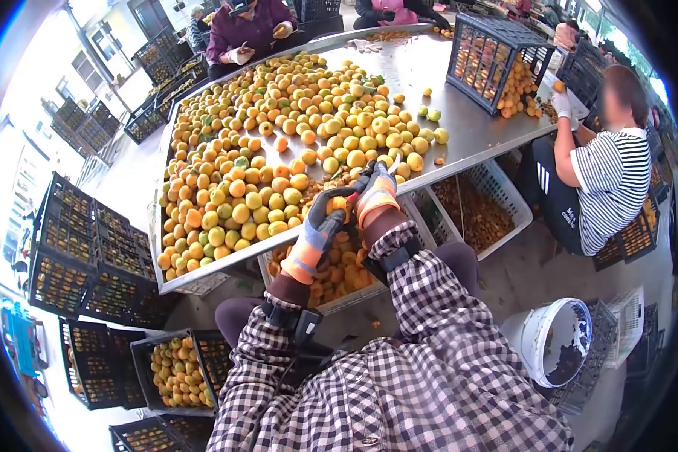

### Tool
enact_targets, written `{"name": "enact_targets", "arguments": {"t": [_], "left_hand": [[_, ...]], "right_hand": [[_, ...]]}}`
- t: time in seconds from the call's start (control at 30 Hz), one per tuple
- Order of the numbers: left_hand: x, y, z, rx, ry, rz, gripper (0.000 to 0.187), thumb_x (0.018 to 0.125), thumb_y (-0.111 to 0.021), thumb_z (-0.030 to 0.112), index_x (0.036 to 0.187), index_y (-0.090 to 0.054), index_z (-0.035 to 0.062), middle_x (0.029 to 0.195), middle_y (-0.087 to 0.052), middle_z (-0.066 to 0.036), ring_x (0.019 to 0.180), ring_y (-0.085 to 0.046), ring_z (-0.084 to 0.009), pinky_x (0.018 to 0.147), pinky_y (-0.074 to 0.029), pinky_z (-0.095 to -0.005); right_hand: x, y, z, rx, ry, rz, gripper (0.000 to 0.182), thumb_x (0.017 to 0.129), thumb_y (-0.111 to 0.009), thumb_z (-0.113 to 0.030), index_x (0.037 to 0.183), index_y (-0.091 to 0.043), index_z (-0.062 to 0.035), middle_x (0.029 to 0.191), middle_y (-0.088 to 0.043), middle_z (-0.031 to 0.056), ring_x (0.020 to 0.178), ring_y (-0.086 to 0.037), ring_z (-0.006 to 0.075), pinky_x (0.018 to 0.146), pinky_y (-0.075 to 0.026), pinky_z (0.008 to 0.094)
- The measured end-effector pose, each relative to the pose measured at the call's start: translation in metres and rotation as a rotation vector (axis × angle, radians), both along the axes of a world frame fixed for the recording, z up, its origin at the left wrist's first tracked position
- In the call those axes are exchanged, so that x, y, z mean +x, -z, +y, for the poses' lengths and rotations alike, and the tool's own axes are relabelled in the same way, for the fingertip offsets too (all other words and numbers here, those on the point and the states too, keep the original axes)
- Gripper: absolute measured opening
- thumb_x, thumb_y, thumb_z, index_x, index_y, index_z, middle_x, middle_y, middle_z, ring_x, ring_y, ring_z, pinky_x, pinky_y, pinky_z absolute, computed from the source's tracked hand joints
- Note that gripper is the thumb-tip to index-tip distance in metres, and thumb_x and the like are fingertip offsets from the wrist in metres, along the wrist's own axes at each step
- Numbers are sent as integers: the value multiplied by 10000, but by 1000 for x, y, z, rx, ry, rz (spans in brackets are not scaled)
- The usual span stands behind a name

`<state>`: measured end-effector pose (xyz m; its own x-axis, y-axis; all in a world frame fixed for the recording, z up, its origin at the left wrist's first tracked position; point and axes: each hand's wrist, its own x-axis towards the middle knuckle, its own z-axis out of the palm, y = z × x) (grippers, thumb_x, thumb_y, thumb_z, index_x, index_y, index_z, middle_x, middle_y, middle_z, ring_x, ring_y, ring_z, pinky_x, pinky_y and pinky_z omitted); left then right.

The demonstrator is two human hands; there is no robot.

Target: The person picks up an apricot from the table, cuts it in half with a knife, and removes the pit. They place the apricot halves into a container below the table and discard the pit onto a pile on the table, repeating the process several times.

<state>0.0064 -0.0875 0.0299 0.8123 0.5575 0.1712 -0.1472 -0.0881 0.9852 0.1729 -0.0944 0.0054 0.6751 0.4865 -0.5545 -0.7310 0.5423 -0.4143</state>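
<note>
Both gloved hands meet at the table's front edge, above a crate. My left hand (320, 230), in a grey and orange glove, is closed around an orange fruit (339, 203), partly hidden by its fingers. Touching it, my right hand (377, 190) is closed on a small knife, whose pale blade (395, 163) sticks up past the fingers. Many yellow-orange fruits (252, 200) are heaped on the metal table (459, 151) beyond my hands. Below them, a crate (354, 300) holds orange fruit pieces (335, 280).
A white crate (516, 197) of brown scraps stands under the table's right side. A black crate of fruit (497, 56) lies tipped on the table. A person in stripes (614, 169) sits at right; another (252, 30) works opposite. A white bucket (531, 339) stands lower right; stacked crates (90, 248) at left.
</note>
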Motion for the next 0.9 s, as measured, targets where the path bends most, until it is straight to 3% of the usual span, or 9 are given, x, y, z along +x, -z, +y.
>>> {"name": "enact_targets", "arguments": {"t": [0.07, 0.13, 0.2, 0.27, 0.3, 0.43, 0.6, 0.67, 0.9], "left_hand": [[9, 13, 18, 20, -7, 5, 408, 820, -530, 68, 1224, -580, 39, 1157, -591, -81, 1102, -528, -172, 965, -425, -308], [17, 21, 34, 320, -21, -101, 390, 891, -495, 79, 1275, -541, 34, 1209, -566, -72, 976, -602, -141, 810, -529, -289], [21, 27, 43, 202, 16, -79, 392, 897, -515, 88, 1285, -529, 33, 1241, -558, -78, 1009, -598, -148, 820, -535, -284], [24, 28, 47, 22, 18, -106, 405, 866, -534, 66, 1266, -539, 7, 1189, -589, -96, 1130, -534, -187, 971, -432, -312], [25, 29, 49, 17, 20, -101, 405, 866, -534, 66, 1266, -539, 7, 1189, -589, -96, 1130, -534, -187, 971, -432, -312], [31, 25, 58, -250, 80, -125, 400, 902, -572, 130, 1284, -524, 22, 1184, -589, -101, 910, -620, -166, 731, -563, -302], [35, 22, 67, -266, 103, -77, 421, 901, -592, 180, 1287, -519, 29, 1214, -571, -100, 921, -625, -189, 719, -573, -324], [37, 28, 68, -345, 97, -97, 391, 920, -551, 144, 1287, -518, 14, 1188, -588, -93, 889, -634, -179, 675, -553, -313], [38, 26, 80, -247, 148, -61, 442, 940, -589, 247, 1314, -494, 32, 1255, -547, -88, 971, -613, -180, 731, -578, -328]], "right_hand": [[-9, -36, -2, -127, -42, 65, 269, 990, -476, -274, 749, -459, -156, 520, -380, -21, 374, -335, 123, 339, -291, 268], [-2, -28, 11, -103, -40, 103, 266, 980, -490, -296, 753, -462, -161, 508, -377, -17, 365, -332, 129, 338, -295, 276], [2, -21, 22, -167, -49, 109, 267, 967, -512, -334, 763, -464, -167, 508, -376, -18, 367, -336, 132, 339, -298, 283], [7, -20, 31, -172, -46, 136, 278, 958, -518, -356, 759, -466, -170, 508, -371, -20, 367, -334, 135, 344, -297, 286], [8, -19, 35, -152, -22, 122, 278, 961, -511, -348, 753, -465, -168, 509, -371, -21, 368, -331, 135, 348, -295, 285], [23, 9, 59, -54, 35, 81, 266, 957, -528, -319, 752, -459, -165, 519, -371, -24, 371, -323, 133, 358, -288, 277], [31, 3, 70, -72, 75, 90, 196, 955, -546, -292, 803, -485, -184, 545, -408, -28, 368, -340, 123, 338, -273, 280], [25, -3, 67, -58, 50, -163, 152, 957, -546, -292, 853, -497, -192, 559, -430, -25, 366, -355, 121, 324, -269, 276], [32, 12, 77, -18, -62, 36, 191, 998, -476, -319, 880, -495, -170, 569, -395, -22, 363, -302, 116, 328, -255, 252]]}}
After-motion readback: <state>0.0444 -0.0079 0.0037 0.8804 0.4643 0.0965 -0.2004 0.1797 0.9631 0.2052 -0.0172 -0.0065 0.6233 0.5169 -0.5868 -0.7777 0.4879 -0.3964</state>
